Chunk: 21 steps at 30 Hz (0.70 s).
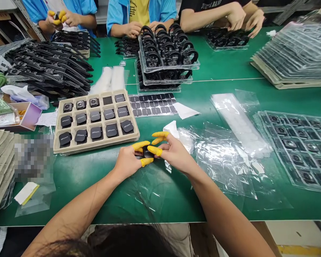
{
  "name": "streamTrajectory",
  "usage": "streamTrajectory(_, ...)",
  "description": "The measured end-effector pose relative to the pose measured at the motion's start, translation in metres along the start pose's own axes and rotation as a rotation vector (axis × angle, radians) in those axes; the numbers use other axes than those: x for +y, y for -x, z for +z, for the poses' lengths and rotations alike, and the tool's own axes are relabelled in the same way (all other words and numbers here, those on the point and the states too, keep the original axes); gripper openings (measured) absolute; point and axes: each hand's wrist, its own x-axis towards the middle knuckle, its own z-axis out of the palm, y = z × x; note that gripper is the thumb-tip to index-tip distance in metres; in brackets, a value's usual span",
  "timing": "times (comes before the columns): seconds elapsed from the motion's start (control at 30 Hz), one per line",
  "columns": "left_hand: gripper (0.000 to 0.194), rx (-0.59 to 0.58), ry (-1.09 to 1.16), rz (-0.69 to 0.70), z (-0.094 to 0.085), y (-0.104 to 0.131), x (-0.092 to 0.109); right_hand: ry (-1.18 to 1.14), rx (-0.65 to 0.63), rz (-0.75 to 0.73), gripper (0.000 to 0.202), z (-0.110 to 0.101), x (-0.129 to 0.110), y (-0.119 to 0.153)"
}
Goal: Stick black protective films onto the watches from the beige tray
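Observation:
Between my two hands, above the green table, is a dark square watch case [148,152] with a printed black face. My left hand [132,159], in yellow finger cots, grips its left side. My right hand [172,151], also with yellow cots, pinches its right side with the thumb, the index finger raised. Left of them stands a beige tray [96,148] with watch cases in its compartments; most carry black printed covers, and three in the back row show bare faces. Behind my hands lies a sheet of black square stickers [153,105].
Clear film sheets [224,160] and a strip of white film [239,121] spread to the right. A clear tray of watch cases [296,142] is at far right. Stacked watches with straps [168,53] stand at the back, where several co-workers' hands [133,29] work.

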Motion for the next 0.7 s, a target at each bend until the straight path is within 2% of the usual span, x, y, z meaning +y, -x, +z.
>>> streamTrajectory(0.1, 0.058, -0.022, 0.013, -0.014, -0.001, -0.001, 0.001, -0.019, -0.058, -0.007, 0.047, 0.002, 0.001, 0.0)
streamTrajectory(0.2, 0.058, 0.004, 0.022, -0.029, -0.001, -0.002, 0.001, -0.117, -0.014, 0.027, 0.042, 0.004, -0.001, -0.001)
streamTrajectory(0.33, 0.056, 0.097, -0.035, -0.028, 0.0, 0.0, 0.0, -0.164, 0.03, 0.103, 0.046, 0.006, -0.005, 0.0)
streamTrajectory(0.43, 0.055, 0.15, -0.115, 0.016, 0.002, 0.001, -0.001, -0.157, 0.081, 0.084, 0.043, 0.01, -0.004, 0.002)
streamTrajectory(0.7, 0.053, 0.195, -0.185, 0.061, 0.004, 0.003, 0.002, -0.138, 0.177, 0.067, 0.043, 0.02, 0.007, 0.004)
